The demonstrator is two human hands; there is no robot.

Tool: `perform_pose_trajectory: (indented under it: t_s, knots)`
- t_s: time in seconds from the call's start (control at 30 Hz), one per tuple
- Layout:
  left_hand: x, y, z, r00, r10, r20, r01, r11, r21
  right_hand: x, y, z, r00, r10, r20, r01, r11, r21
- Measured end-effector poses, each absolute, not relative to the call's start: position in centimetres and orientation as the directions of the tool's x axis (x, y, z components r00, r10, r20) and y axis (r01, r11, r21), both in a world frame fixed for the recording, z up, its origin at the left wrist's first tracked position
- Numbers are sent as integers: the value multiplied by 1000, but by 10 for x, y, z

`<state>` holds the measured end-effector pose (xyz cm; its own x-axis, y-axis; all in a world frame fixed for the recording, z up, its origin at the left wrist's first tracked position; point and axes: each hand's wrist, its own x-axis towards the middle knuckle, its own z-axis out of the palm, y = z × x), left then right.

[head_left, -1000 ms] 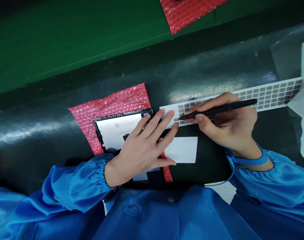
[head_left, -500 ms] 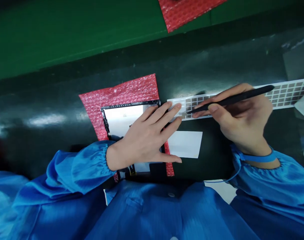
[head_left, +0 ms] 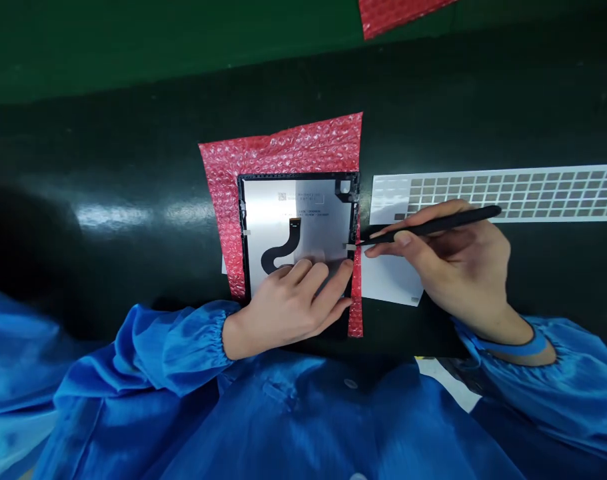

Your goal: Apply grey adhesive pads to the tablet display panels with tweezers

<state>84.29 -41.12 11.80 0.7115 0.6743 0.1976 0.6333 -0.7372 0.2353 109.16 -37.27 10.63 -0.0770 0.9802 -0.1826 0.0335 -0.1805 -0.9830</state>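
At the right edge of the display panel, black tweezers gripped in the right hand, tips pointing leftward along their long axis at a small white tab, the left hand spread open on the panel.

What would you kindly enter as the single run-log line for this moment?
left hand: flat on black-framed display panel | right hand: black tweezers at panel's right edge | beneath panel: red bubble wrap

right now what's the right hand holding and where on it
The right hand pinches black tweezers along their shaft, between thumb and forefinger, nearer the tips.
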Motion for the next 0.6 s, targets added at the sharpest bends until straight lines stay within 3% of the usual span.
perform_pose_trajectory:
  t_s: [0.6]
  knots:
    - [844, -411, 113, 718, 679, 155, 654, -734, 184, 1090, -379, 105, -117, 975, -187, 59, -181, -982]
